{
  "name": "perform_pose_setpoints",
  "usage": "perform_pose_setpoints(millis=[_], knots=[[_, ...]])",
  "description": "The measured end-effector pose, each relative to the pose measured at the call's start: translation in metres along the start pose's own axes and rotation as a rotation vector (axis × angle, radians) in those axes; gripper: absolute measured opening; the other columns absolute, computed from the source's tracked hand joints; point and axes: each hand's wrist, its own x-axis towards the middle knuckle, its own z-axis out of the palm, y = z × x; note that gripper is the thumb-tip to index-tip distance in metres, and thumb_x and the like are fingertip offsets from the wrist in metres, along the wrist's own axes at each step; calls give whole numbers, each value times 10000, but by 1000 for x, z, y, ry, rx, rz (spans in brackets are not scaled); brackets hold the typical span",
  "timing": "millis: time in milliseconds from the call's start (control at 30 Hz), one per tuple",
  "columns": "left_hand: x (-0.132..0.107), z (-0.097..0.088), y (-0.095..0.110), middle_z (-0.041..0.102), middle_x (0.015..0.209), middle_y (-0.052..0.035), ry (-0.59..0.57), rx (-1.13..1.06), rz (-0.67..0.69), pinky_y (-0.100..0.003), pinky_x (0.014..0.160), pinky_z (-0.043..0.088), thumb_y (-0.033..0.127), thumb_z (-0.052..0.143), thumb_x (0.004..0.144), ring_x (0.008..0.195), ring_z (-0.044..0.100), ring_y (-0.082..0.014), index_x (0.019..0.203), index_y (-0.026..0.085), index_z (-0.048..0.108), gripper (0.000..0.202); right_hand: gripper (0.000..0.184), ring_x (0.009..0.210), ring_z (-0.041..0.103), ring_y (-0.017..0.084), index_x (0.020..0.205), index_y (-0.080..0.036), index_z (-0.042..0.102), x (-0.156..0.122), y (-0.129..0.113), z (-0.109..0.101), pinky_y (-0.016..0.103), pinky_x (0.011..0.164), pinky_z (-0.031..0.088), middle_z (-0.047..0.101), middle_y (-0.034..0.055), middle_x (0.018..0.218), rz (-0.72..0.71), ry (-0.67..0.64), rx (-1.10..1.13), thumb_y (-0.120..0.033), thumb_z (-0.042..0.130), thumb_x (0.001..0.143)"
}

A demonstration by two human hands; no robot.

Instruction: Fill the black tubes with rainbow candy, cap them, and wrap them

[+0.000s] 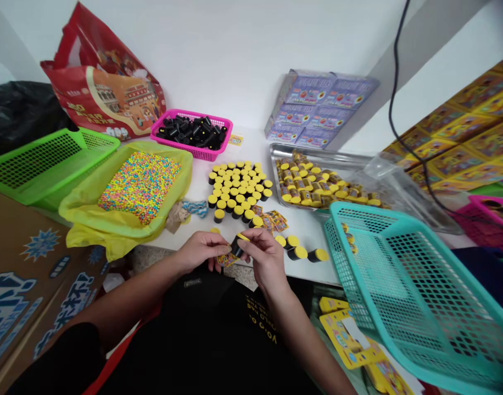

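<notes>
At the table's near edge, my right hand (pixel 267 257) is closed around a small black canister with a yellow lid (pixel 237 247), held tilted. My left hand (pixel 202 251) pinches a printed yellow label (pixel 227 259) against the canister's lower side. Just beyond my hands lie more loose labels (pixel 276 220), beside a dense group of upright yellow-lidded canisters (pixel 239 186). Several more canisters (pixel 297 252) sit to the right of my right hand, some tipped over.
Left: a yellow-lined basket of coloured beads (pixel 140 184) and a green basket (pixel 49 164). Behind: a pink basket (pixel 156 133) of black canisters. Right: a metal tray (pixel 278 164) of labelled canisters and a turquoise basket (pixel 337 219) at the table edge. A black cable (pixel 393 99) hangs at right.
</notes>
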Motion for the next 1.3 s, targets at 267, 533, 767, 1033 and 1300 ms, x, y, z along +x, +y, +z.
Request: perform_pose_setpoints(millis=[267, 533, 767, 1033, 1300], knots=[[5, 10, -9, 673, 683, -42, 18, -120, -20, -208, 408, 431, 515, 802, 673, 523, 655, -153, 853, 95, 686, 472, 214, 511, 491, 92, 801, -229, 661, -3, -1, 2, 238, 461, 400, 614, -31, 680, -142, 43, -48, -300, 819, 677], [7, 18, -12, 709, 771, -65, 3, -358, -87, -262, 661, 494, 470, 865, 625, 726, 690, -173, 826, 102, 681, 458, 249, 585, 534, 134, 820, -240, 648, -5, -5, -5, 283, 541, 455, 637, -12, 713, -251, 57, -197, -326, 828, 671], [8, 24, -16, 712, 789, -79, -38, -372, -122, -277, 658, 502, 470, 841, 668, 703, 665, -165, 849, 96, 700, 438, 231, 671, 554, 147, 799, -236, 615, -5, -2, -8, 299, 634, 464, 618, -13, 757, -296, 102, -175, -297, 814, 700], [10, 24, -18, 721, 771, -100, -110, -475, -141, -274, 642, 514, 525, 815, 678, 689, 695, -191, 872, 103, 678, 484, 231, 654, 545, 144, 772, -232, 580, -7, 1, -7, 290, 608, 456, 608, -16, 745, -199, 4, -130, -290, 796, 712], [5, 25, -12, 654, 681, -28, -54, -469, -55, -230, 525, 473, 445, 796, 733, 552, 624, -130, 769, 141, 561, 386, 235, 681, 573, 152, 891, -231, 656, -3, -6, -18, 281, 617, 453, 623, -3, 772, -212, -165, -284, -350, 787, 737]])
